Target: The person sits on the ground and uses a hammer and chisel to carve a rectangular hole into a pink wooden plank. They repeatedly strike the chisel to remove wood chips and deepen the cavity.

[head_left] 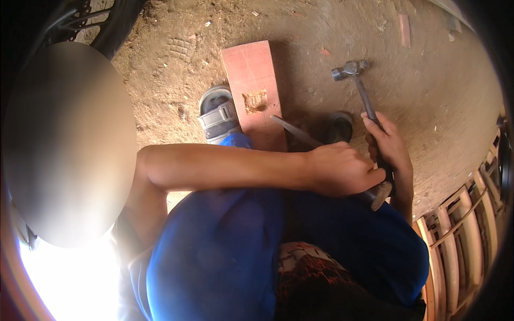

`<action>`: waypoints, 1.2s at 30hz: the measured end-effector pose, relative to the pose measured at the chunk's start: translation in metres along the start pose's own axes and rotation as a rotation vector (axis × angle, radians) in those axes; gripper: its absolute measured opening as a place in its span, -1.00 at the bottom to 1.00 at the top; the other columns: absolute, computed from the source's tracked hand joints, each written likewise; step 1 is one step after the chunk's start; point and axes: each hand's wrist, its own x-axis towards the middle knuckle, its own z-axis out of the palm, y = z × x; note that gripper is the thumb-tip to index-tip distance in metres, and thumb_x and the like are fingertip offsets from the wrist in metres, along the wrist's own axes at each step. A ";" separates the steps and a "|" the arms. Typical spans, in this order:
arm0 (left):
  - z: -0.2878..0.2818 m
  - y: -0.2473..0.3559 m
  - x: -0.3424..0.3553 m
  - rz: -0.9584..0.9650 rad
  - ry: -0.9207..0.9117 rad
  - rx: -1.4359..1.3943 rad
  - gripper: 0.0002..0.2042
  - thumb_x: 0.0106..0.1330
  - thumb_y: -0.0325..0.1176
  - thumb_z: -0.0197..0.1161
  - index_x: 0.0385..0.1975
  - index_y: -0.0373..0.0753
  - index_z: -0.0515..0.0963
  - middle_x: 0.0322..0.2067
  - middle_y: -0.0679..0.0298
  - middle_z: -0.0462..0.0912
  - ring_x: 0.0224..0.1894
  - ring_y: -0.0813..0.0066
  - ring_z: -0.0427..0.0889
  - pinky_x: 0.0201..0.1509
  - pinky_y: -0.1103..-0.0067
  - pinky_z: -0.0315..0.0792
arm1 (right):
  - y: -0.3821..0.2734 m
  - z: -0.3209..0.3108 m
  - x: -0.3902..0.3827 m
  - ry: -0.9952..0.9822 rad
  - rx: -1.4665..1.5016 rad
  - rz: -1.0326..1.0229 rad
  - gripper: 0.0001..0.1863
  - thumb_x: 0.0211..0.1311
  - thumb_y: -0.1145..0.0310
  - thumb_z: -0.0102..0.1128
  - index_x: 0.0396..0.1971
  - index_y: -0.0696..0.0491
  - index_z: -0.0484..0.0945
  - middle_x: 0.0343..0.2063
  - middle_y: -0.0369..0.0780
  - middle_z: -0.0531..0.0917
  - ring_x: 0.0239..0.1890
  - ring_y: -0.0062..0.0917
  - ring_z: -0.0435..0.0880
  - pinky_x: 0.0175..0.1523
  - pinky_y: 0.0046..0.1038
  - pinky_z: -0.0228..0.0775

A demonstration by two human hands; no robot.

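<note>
Above earthen floor [428, 91], gripped chisel [296, 130] in left fist [344, 169], hammer [364, 95] in right fist [392, 142]; ideally needed chisel squared to plank [249, 69].

A round black wheel [124, 24] is at the top left. A short, straight, pinkish-red strip [405, 30] lies on the brown dirt floor [305, 29] near the top right. Pale wooden slats [469, 230] sit lower right.

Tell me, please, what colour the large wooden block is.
The wooden block is pinkish red, with tan wood in its recess, seen in the head view.
</note>
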 end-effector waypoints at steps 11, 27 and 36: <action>0.012 -0.012 0.016 0.009 0.343 0.207 -0.75 0.14 -0.36 0.16 -0.18 -0.27 0.45 -0.28 0.19 0.49 -0.15 0.17 0.59 -0.28 0.36 0.56 | 0.056 0.007 0.006 0.033 0.650 -0.455 -0.66 0.41 0.31 0.18 0.09 0.14 0.52 -0.32 -0.22 0.64 -0.26 -0.60 0.60 -0.13 -0.48 0.47; 0.014 -0.029 0.002 -0.110 0.158 0.183 -0.80 0.11 -0.41 0.21 -0.27 -0.27 0.43 -0.21 0.08 0.50 -0.36 0.19 0.65 -0.33 0.44 0.55 | 0.060 -0.017 0.037 -0.063 0.013 -0.391 -0.68 0.36 0.30 0.25 0.02 0.14 0.56 -0.24 -0.29 0.66 -0.18 -0.65 0.59 -0.07 -0.55 0.44; 0.011 -0.024 -0.001 -0.165 0.109 0.076 -0.78 0.15 -0.49 0.19 -0.22 -0.36 0.39 -0.21 0.00 0.52 -0.27 -0.08 0.68 -0.27 0.21 0.58 | 0.049 -0.015 0.031 -0.024 -0.058 -0.275 -0.69 0.40 0.27 0.17 0.02 0.12 0.58 -0.25 -0.28 0.67 -0.20 -0.61 0.61 -0.08 -0.56 0.45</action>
